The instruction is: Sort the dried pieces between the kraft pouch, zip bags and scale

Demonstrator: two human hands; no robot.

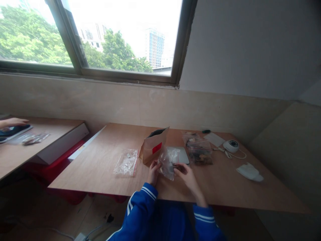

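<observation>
Both my hands hold a small clear plastic bag upright just above the wooden table, near its front edge. My left hand pinches the bag's left side. My right hand grips its right side, fingers curled round something dark that I cannot make out. Right behind the bag stand a brown paper pouch with a red label, open at the top, and a flat grey scale or pad.
A flat clear zip bag lies to the left. More clear bags with dark contents lie to the right, then a white card, a white round device with cable and crumpled white material. Another person's hand rests on the left desk.
</observation>
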